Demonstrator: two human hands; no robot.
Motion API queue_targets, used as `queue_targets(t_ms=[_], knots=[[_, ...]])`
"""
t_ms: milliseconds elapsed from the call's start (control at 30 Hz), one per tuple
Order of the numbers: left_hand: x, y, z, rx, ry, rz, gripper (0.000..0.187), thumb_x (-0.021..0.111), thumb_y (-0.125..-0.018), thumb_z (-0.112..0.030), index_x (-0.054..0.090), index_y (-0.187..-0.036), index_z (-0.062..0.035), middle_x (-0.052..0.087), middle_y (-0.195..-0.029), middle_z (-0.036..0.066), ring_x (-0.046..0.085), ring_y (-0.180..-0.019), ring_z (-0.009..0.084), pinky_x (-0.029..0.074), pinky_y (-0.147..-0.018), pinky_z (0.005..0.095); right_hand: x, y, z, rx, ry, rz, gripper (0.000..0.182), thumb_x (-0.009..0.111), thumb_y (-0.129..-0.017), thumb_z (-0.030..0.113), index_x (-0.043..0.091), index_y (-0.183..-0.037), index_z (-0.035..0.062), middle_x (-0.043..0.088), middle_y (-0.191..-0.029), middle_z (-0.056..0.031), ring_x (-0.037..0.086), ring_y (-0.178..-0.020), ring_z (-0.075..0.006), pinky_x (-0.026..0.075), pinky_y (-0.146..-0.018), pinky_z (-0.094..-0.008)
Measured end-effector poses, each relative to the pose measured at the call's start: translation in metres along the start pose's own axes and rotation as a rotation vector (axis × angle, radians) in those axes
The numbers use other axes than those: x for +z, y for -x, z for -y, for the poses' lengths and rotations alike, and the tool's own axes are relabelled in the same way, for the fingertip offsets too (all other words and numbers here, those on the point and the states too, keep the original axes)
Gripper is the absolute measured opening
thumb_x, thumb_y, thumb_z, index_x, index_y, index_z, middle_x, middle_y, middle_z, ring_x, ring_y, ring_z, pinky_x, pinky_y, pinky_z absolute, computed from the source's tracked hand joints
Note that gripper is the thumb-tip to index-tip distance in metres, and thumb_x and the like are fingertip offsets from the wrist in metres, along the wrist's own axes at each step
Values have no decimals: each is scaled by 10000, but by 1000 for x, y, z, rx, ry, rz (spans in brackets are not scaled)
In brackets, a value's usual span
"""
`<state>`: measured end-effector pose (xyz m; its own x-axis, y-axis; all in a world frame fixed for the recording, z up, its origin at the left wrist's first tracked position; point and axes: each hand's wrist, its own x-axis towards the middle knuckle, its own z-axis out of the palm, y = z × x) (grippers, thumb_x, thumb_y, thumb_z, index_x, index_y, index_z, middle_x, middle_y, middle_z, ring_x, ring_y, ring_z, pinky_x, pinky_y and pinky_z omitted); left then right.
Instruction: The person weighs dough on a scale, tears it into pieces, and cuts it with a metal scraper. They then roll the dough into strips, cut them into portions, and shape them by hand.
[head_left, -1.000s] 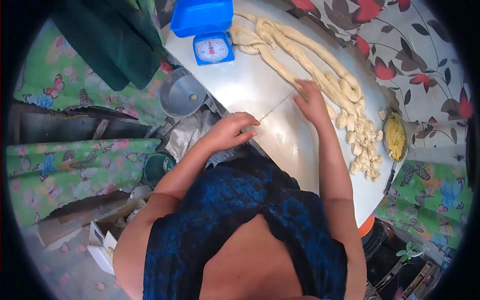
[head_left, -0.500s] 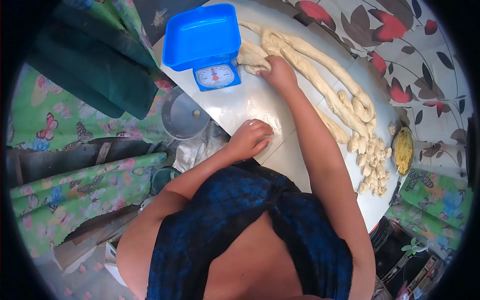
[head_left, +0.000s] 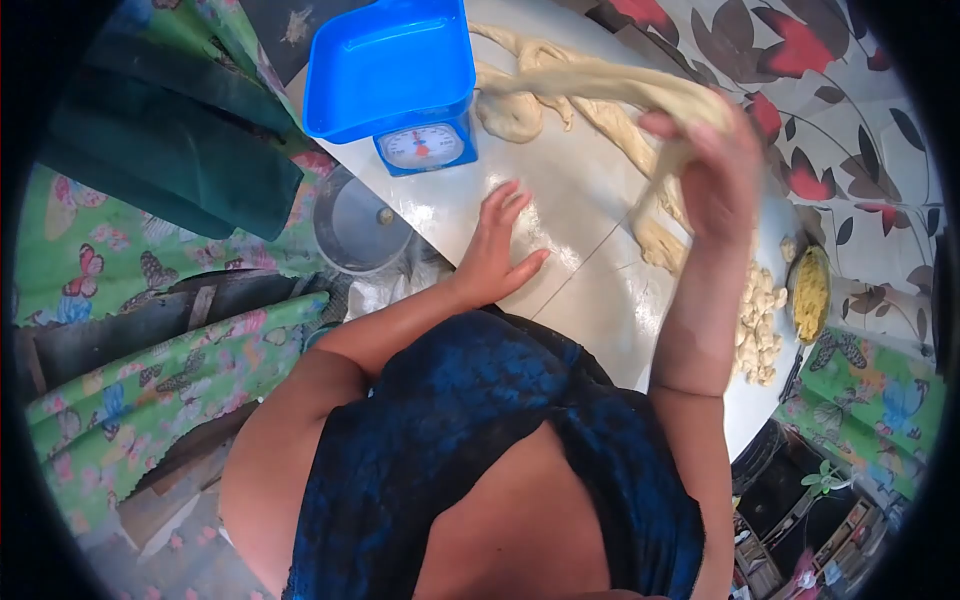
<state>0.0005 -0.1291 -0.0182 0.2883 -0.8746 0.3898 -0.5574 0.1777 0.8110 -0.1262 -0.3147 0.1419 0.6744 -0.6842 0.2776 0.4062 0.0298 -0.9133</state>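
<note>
My right hand (head_left: 718,170), slightly blurred, is closed on a long strip of pale dough (head_left: 610,82) that is lifted above the table and hangs down below the fingers. My left hand (head_left: 497,245) is held with its fingers apart over the near side of the white table (head_left: 590,270), holding nothing. Another dough strip (head_left: 615,128) lies on the table under the raised one. Beside the scale (head_left: 425,147) rests a rounded end of dough (head_left: 515,117). Small dough pieces (head_left: 758,325) are heaped at the right, partly behind my right forearm.
A blue tray (head_left: 390,70) sits on the scale at the upper left. At the table's right edge stands a bowl with yellow contents (head_left: 808,295). A grey metal pot (head_left: 362,225) is below the table's left edge. Patterned cloth hangs on both sides.
My right hand has moved from beside the scale to the right and now holds up a dough strip. My left hand has spread its fingers. The view has shifted slightly.
</note>
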Motion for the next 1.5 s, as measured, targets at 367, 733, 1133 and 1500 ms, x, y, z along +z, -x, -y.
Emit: queue_targets(t_ms=[367,733,1133,1500], knots=[[38,-95,22,178,-393,571,277,658,-706,-174,613,-958,-66,609,-992,126,520,-1082,307,280,-1069,479,-67,179,66,-484,9,95,344,804,-674,393,549,-698,163,596,-714,0,524,-678,-173,389,-687,-350],[22,-75,-68,416,-147,693,474,645,-681,-114,579,-1150,-101,615,-973,95,559,-954,275,384,-909,387,-45,186,22,329,1263,-201,559,761,-716,191,536,-1185,-16,526,-1236,-213,474,-1182,-372,372,-1003,-417],[-19,-119,2,-11,-361,713,561,679,-713,-178,533,-1251,-115,426,-1344,175,368,-1286,351,290,-1064,419,-30,133,-77,454,746,-13,523,667,-824,207,495,-1292,48,558,-1230,-200,526,-1158,-339,409,-973,-377],[6,-167,90,-448,-585,-111,668,645,-817,-464,443,-1324,-79,196,-1450,315,112,-1382,452,112,-1091,571,-48,155,-87,314,899,-78,433,634,-825,142,542,-1240,61,601,-1034,-185,566,-972,-359,451,-851,-398]])
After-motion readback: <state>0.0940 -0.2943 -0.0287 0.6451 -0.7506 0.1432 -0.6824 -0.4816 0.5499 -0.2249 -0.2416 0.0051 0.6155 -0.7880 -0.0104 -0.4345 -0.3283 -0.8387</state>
